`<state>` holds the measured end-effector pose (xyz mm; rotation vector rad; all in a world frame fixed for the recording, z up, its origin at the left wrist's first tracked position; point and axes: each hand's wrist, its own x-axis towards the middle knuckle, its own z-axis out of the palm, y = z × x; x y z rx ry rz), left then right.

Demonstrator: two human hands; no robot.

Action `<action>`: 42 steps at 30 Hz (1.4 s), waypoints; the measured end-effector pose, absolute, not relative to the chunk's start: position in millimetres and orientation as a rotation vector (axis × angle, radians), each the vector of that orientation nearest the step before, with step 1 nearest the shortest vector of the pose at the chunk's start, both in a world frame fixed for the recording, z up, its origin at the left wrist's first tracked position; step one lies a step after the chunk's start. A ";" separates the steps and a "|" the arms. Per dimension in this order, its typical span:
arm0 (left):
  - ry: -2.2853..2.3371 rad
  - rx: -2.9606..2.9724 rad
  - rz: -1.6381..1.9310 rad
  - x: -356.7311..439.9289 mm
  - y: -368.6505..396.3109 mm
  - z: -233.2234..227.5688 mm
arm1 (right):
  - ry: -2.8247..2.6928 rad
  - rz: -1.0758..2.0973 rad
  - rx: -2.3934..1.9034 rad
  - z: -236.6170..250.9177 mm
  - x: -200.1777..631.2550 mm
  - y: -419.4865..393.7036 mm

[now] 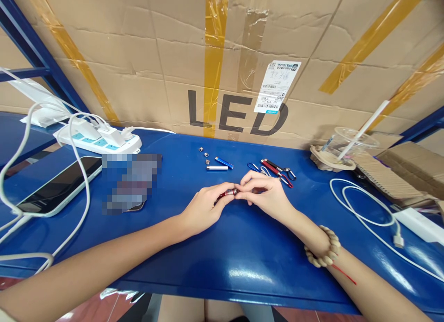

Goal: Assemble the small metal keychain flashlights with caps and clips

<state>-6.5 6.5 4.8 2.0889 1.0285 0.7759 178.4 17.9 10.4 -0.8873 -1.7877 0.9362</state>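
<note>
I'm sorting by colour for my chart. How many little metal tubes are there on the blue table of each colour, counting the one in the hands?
Red: 2, one held between the left hand and right hand, the red tube, and one by the key clips
Blue: 1, the blue tube
Silver: 1, the silver tube
Total: 4

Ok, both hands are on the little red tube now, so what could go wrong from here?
Three risks, judged from the head view:
1. The red tube is pinched only by the fingertips of the left hand and right hand; it could slip and roll on the smooth blue table.
2. The small metal parts lie loose; a nudge might scatter them.
3. The keyring clips sit right behind the right hand and could be knocked.
</note>
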 end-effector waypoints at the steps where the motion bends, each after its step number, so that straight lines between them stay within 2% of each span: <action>1: 1.030 2.088 0.771 -6.5 6.5 5.0 | -1.784 0.940 -0.884 10.4 178.4 17.8; 14: 1.035 2.028 0.762 -6.1 6.2 9.1 | -1.771 1.199 -0.883 15.1 182.8 21.7; 42: 1.015 2.070 0.776 -6.6 7.5 6.7 | -1.704 1.233 -0.892 12.9 183.4 22.8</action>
